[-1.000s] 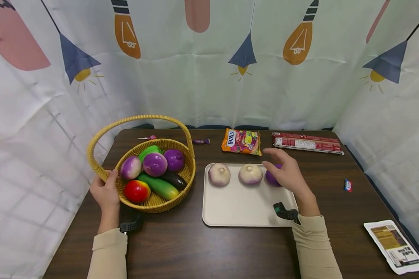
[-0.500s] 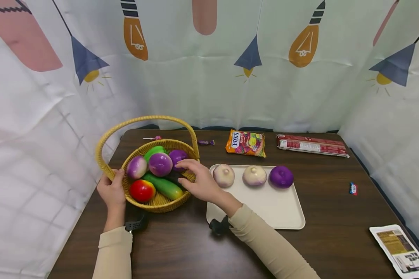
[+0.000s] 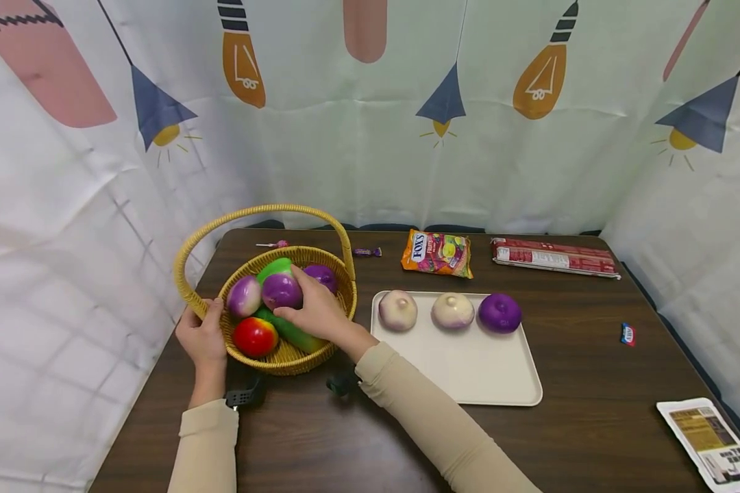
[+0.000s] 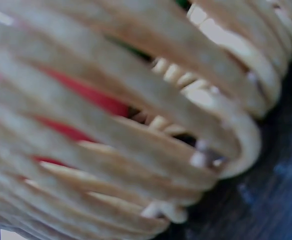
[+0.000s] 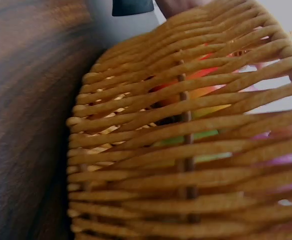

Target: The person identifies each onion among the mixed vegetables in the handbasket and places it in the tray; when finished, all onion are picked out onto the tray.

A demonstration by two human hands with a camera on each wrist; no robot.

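A yellow wicker basket [image 3: 286,368] with a tall handle stands at the left of the table, holding several vegetables. At its left side my left hand [image 3: 203,340] grips the rim by the foot of the handle. My right hand [image 3: 321,311] reaches in from the right, thumb and fingers around a purple onion [image 3: 281,292] in the middle of the pile. Around it lie a purple-white onion [image 3: 244,296], a green pepper [image 3: 275,268], another purple onion [image 3: 323,276], a red tomato-like fruit [image 3: 255,337] and a green cucumber-like vegetable [image 3: 296,334]. The dark eggplant is hidden behind my right hand.
Right of the basket, a cream tray [image 3: 456,376] bears two pale onions [image 3: 397,310] and a purple one [image 3: 500,313] along its back. Behind are a candy bag [image 3: 436,253] and a long red packet [image 3: 555,257]. A white pouch [image 3: 712,444] lies at front right.
My right hand has gone left from above the purple onion on the tray into the basket and taken hold of a purple onion there. My left hand stays on the basket.
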